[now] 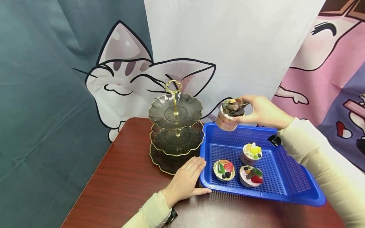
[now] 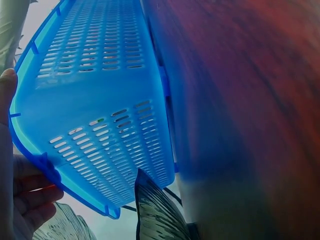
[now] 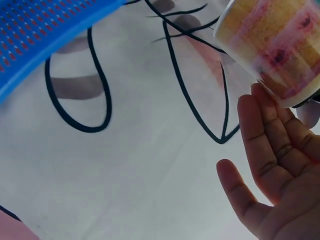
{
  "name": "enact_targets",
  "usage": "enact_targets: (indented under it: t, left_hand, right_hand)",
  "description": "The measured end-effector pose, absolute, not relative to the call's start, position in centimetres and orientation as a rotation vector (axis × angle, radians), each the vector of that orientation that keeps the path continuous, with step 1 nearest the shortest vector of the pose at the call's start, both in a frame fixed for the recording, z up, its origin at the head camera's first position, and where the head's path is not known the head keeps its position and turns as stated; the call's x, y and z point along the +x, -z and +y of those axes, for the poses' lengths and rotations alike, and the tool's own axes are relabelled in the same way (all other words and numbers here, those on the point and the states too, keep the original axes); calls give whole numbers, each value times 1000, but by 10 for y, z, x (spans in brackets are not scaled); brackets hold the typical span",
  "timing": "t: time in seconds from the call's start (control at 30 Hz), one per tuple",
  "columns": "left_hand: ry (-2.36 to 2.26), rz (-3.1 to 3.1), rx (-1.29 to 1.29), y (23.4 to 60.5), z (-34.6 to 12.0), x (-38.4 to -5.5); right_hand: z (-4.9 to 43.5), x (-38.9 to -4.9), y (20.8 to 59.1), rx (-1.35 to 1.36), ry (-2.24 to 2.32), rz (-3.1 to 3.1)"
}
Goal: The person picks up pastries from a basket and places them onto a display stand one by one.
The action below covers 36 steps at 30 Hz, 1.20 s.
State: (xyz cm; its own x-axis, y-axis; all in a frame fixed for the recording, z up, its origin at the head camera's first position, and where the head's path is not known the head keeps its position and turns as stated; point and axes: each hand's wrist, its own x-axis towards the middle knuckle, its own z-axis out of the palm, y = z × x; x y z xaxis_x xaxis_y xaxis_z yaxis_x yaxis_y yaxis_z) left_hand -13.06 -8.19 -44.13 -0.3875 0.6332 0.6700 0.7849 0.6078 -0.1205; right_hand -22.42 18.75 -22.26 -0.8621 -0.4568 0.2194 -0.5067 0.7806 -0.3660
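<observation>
My right hand holds a clear dessert cup topped with chocolate pieces, tilted above the back of the blue basket. In the right wrist view, pink and yellow layers show through the cup, with fingers at its edge. My left hand rests on the basket's front left corner, fingers straight along the rim and thumb along the front. Inside the basket lie a fruit tart, a pink-creamed dessert with strawberry and a cup with yellow fruit.
A three-tier dark plate stand with gold edges and a gold handle stands left of the basket. Both are on a reddish-brown table. A cloth with cartoon cats hangs behind.
</observation>
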Motion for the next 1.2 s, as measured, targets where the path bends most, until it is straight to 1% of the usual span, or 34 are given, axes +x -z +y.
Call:
enact_targets:
  t: [0.8, 1.2]
  left_hand:
    - [304, -2140, -1110, 442, -81, -130]
    - [296, -2132, -1102, 444, -81, -128]
  right_hand:
    - [156, -250, 184, 823, -693, -2778]
    - [120, -268, 185, 758, -748, -2719]
